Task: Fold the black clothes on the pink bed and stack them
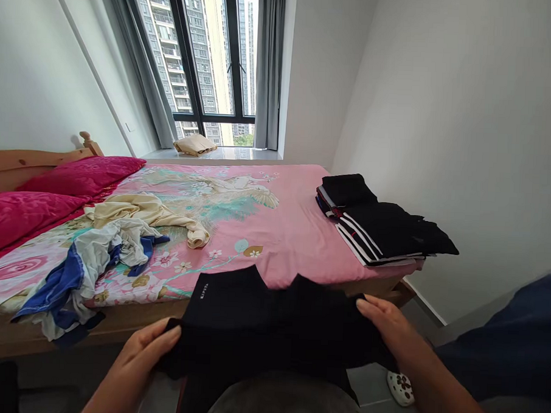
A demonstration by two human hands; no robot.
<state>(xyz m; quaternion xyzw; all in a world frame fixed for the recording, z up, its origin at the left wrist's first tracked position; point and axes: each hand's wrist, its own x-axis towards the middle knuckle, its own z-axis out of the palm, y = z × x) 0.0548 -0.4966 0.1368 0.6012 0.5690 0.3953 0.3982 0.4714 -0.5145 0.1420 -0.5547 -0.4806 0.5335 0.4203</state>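
Note:
A pair of black shorts with a small white KIPSTA print is stretched wide in front of me, at the bed's near edge. Its two legs point away from me, with a notch between them. My left hand pinches the left side of the cloth, thumb on top. At the opposite side, my right hand grips the fabric between thumb and fingers. The lower part of the shorts hangs close to my body, where details are lost in the dark cloth.
The bed's pink floral sheet holds a crumpled cream garment, a blue-and-white garment hanging over the edge, and red pillows. Folded dark clothes are stacked at right. Another person's dark-clothed leg is at far right.

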